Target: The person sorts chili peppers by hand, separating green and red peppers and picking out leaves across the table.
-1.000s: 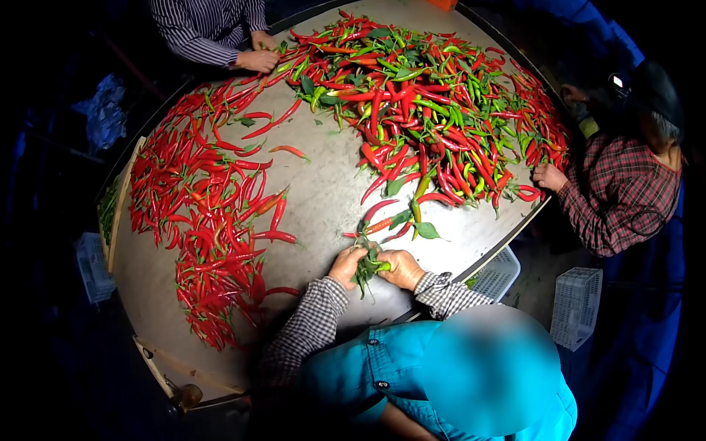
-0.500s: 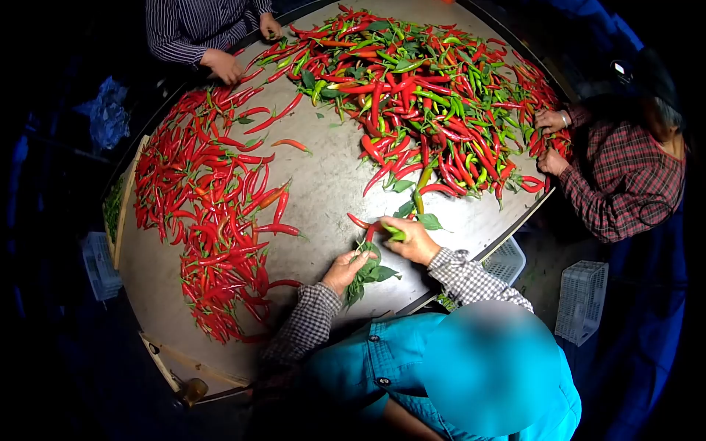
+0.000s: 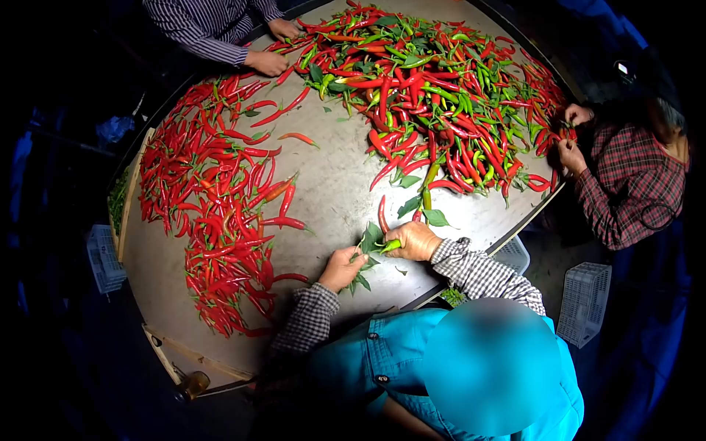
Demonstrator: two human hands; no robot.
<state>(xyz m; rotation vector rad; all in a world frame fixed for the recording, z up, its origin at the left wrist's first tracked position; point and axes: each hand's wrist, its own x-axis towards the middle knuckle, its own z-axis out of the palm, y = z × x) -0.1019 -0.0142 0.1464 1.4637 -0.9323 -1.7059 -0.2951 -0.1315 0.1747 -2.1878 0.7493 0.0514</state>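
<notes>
My left hand (image 3: 342, 267) is closed on a leafy sprig (image 3: 370, 239) just above the metal tabletop. Beside it my right hand (image 3: 414, 241) is wrapped round chili peppers. A green chili (image 3: 391, 246) juts from its fingers toward the sprig, and a red chili (image 3: 382, 213) rises above the thumb side; whether that red one is gripped or lies behind I cannot tell. Just beyond the right hand, a long greenish-brown chili (image 3: 427, 192) and loose leaves (image 3: 436, 217) lie on the table.
A large mixed heap of red and green chilies (image 3: 441, 103) lies at the back; red chilies (image 3: 213, 198) are spread on the left. A person in stripes (image 3: 206, 26) and another in plaid (image 3: 625, 176) handle chilies. Crates (image 3: 585, 301) stand right of the table (image 3: 323, 176).
My right hand has turned and drawn slightly nearer me, the green chili now pointing left. The leafy sprig has shifted up between my hands. Both co-workers' hands have moved.
</notes>
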